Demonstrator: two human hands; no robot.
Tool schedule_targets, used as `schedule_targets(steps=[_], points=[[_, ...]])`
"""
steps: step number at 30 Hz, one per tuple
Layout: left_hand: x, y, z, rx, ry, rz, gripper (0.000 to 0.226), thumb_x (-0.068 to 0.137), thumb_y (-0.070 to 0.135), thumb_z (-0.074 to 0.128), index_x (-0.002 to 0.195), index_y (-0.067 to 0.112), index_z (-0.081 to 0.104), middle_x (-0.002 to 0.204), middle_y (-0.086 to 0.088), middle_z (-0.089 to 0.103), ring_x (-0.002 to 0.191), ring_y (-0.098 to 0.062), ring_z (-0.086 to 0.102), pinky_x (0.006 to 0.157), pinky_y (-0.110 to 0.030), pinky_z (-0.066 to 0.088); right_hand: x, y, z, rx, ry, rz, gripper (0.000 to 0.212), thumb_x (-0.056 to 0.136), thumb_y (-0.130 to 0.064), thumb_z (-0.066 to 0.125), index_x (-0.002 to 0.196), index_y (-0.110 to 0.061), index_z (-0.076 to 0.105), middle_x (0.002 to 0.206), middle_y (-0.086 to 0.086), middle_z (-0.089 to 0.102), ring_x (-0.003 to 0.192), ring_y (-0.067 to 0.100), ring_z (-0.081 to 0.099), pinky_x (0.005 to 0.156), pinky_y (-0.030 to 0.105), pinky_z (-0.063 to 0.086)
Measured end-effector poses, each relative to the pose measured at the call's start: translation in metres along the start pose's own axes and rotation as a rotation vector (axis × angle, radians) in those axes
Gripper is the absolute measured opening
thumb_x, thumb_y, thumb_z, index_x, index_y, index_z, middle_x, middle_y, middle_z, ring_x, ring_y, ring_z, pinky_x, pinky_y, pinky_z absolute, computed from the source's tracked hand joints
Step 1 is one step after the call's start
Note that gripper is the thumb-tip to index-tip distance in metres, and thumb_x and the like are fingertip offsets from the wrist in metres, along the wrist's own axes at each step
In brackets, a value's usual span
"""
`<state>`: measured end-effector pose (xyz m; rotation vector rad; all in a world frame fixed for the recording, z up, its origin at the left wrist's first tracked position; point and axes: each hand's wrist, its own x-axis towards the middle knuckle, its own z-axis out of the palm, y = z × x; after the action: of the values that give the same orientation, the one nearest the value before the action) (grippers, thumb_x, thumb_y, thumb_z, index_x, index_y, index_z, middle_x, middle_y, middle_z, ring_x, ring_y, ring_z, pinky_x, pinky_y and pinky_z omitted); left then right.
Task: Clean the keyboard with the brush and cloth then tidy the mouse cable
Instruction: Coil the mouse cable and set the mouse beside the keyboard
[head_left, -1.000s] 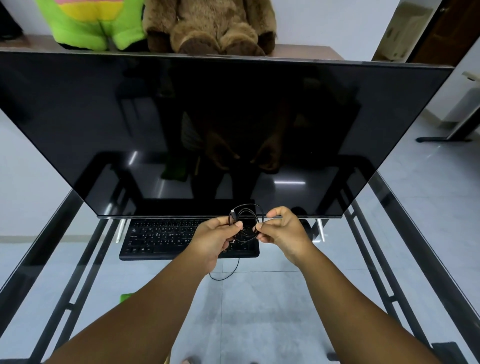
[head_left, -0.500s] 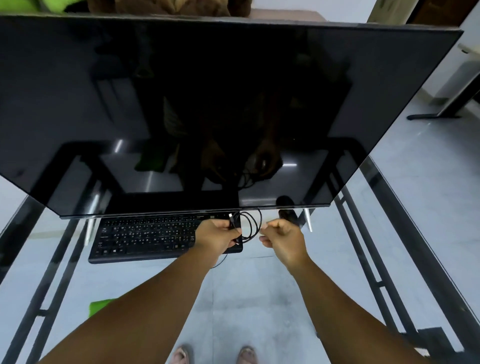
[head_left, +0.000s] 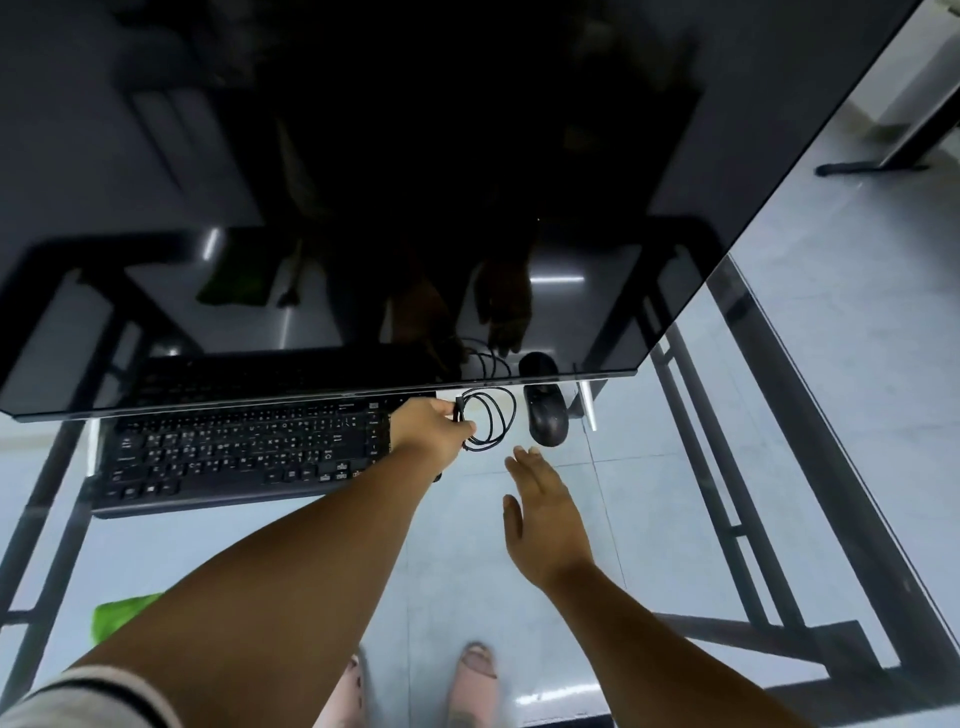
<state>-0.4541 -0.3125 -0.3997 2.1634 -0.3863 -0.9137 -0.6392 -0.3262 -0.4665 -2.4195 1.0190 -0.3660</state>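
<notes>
A black keyboard (head_left: 234, 452) lies on the glass desk under the monitor's lower edge. To its right sits a black mouse (head_left: 545, 418). Between them the mouse cable (head_left: 493, 423) is wound into a small coil. My left hand (head_left: 428, 428) pinches the coil at its left side, low over the glass beside the keyboard's right end. My right hand (head_left: 543, 512) hovers flat with fingers apart, nearer to me than the mouse, holding nothing. A green cloth (head_left: 122, 616) shows at the lower left. No brush is in view.
A large dark monitor (head_left: 363, 182) fills the upper view and overhangs the keyboard's back edge. The glass desk (head_left: 675, 519) has a black metal frame (head_left: 810, 467) along its right side. My feet (head_left: 475, 670) show through the glass below.
My right hand has let go of the coil and pulled back, fingers spread. My left hand has carried the coil down beside the mouse. The view has tilted downward.
</notes>
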Motion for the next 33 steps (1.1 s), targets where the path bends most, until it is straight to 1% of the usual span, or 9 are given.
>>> schedule_targets(steps=[3,5,9,14,17,19,23,29,33], points=[[0.004,0.001,0.006,0.094,0.017,0.034,0.037,0.074,0.028,0.078,0.107,0.015,0.069,0.087,-0.001,0.072,0.083,-0.022,0.071,0.071,-0.034,0.059,0.001,0.002,0.003,-0.006,0.013,0.002,0.045,0.091,-0.014,0.055,0.136,-0.009,0.052,0.147,0.007,0.047,0.139,0.025,0.040,0.113,0.038,0.035],[0.006,0.000,0.009,0.157,0.022,0.041,0.033,0.076,0.032,0.077,0.104,0.016,0.071,0.087,-0.001,0.073,0.084,-0.021,0.070,0.066,-0.026,0.053,0.001,0.003,0.003,-0.017,0.013,0.005,0.045,0.091,-0.015,0.055,0.136,-0.010,0.052,0.147,0.006,0.047,0.139,0.025,0.040,0.114,0.035,0.032],[0.008,-0.001,0.012,0.209,0.071,0.037,0.043,0.076,0.036,0.077,0.112,0.014,0.068,0.097,-0.002,0.072,0.094,-0.018,0.065,0.072,-0.022,0.045,0.000,0.003,0.003,-0.028,0.008,0.011,0.045,0.092,-0.018,0.054,0.136,-0.011,0.052,0.147,0.005,0.047,0.140,0.023,0.039,0.113,0.031,0.027],[0.010,0.000,0.016,0.254,0.096,0.035,0.052,0.078,0.038,0.077,0.122,0.014,0.063,0.108,-0.005,0.070,0.099,-0.020,0.065,0.074,-0.024,0.047,0.000,0.003,0.004,-0.022,0.010,0.016,0.045,0.091,-0.017,0.054,0.136,-0.011,0.053,0.147,0.005,0.048,0.139,0.023,0.040,0.113,0.032,0.027],[0.010,0.000,0.015,0.264,0.100,0.050,0.054,0.079,0.039,0.075,0.125,0.014,0.061,0.110,-0.006,0.070,0.101,-0.020,0.065,0.081,-0.028,0.051,0.001,0.003,0.003,-0.009,0.005,0.023,0.045,0.092,-0.018,0.053,0.136,-0.011,0.052,0.147,0.005,0.047,0.140,0.022,0.039,0.114,0.031,0.026],[0.010,-0.002,0.016,0.253,0.103,0.051,0.055,0.079,0.039,0.075,0.127,0.016,0.060,0.105,-0.005,0.071,0.096,-0.019,0.066,0.081,-0.029,0.054,0.001,0.003,0.003,0.004,0.006,0.030,0.046,0.091,-0.019,0.052,0.136,-0.011,0.053,0.147,0.005,0.047,0.139,0.023,0.039,0.114,0.032,0.028],[0.008,-0.004,0.014,0.215,0.110,0.051,0.045,0.079,0.035,0.074,0.117,0.017,0.060,0.091,-0.003,0.070,0.079,-0.018,0.067,0.071,-0.031,0.057,0.001,0.003,0.003,0.009,0.001,0.032,0.045,0.091,-0.019,0.052,0.136,-0.011,0.053,0.147,0.005,0.047,0.139,0.023,0.039,0.114,0.032,0.029],[0.000,-0.008,0.008,0.183,0.117,0.077,0.040,0.081,0.032,0.070,0.119,0.020,0.063,0.096,0.005,0.071,0.090,-0.017,0.066,0.080,-0.034,0.057,0.002,0.001,-0.001,0.025,-0.034,0.055,0.046,0.093,-0.017,0.053,0.138,-0.011,0.050,0.150,0.004,0.043,0.143,0.021,0.034,0.116,0.029,0.024],[-0.010,-0.011,-0.002,0.159,0.133,0.117,0.038,0.083,0.029,0.067,0.119,0.019,0.062,0.084,0.010,0.067,0.082,-0.020,0.069,0.077,-0.036,0.058,0.003,-0.006,-0.003,0.037,-0.074,0.096,0.047,0.096,-0.017,0.049,0.143,-0.014,0.044,0.155,0.000,0.036,0.147,0.016,0.024,0.118,0.026,0.018]])
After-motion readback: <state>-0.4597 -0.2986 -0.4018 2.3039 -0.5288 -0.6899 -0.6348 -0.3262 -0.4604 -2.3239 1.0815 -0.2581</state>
